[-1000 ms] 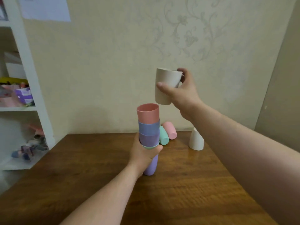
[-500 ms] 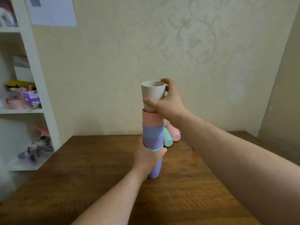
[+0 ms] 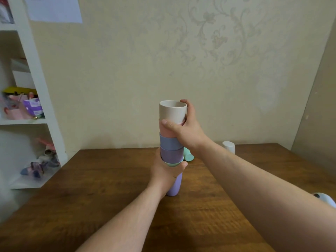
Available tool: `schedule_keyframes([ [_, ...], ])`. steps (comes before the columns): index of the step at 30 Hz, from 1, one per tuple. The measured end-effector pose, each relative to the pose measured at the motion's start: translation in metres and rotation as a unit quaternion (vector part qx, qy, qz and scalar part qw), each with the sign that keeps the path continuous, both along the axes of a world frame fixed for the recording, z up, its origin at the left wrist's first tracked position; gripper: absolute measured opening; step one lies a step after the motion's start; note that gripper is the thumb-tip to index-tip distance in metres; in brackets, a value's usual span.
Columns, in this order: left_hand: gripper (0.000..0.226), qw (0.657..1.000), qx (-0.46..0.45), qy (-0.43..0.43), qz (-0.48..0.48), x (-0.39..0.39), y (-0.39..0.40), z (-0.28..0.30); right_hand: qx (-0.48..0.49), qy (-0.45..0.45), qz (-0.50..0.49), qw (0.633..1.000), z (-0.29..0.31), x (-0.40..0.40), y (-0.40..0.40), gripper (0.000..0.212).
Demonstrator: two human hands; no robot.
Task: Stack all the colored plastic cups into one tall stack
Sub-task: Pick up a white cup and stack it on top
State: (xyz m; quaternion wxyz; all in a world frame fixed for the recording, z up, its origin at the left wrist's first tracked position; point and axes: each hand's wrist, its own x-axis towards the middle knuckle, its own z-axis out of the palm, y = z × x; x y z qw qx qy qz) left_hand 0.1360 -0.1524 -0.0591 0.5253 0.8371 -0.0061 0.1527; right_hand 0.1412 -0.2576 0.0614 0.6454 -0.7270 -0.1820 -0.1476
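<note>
A stack of cups (image 3: 171, 142) stands upright on the wooden table (image 3: 109, 179): lilac at the bottom, then mint, purple, blue and pink bands. A beige cup (image 3: 171, 110) sits nested in the pink one at the top. My right hand (image 3: 185, 130) wraps the beige cup and the pink rim from the right. My left hand (image 3: 166, 171) grips the stack low down, around the mint and lilac cups. Behind the stack lies a mint cup (image 3: 188, 155) on its side. A white cup (image 3: 229, 146) stands upside down at the back right.
A white shelf unit (image 3: 36, 99) with boxes and small toys stands to the left of the table. The wall runs close behind the table's far edge. A pale rounded object (image 3: 325, 198) shows at the right edge behind my right forearm.
My right hand brought the beige cup down from above and to the right and pushed it into the pink cup on top. My left hand kept its hold on the stack.
</note>
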Motion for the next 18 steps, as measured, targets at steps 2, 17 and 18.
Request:
schedule_keyframes([
  [2,0.079,0.998,-0.058,-0.014,0.002,-0.001,0.003,-0.004,-0.010,-0.008,-0.002,1.000,-0.004,0.001,-0.001,0.096],
  [17,0.074,0.994,-0.102,-0.025,0.008,0.048,-0.015,-0.005,-0.794,-0.021,-0.219,0.567,-0.079,0.078,-0.172,0.104],
  [18,0.074,0.995,-0.102,-0.025,0.004,0.051,-0.016,-0.005,-0.816,-0.011,-0.227,0.532,-0.082,0.085,-0.176,0.107],
])
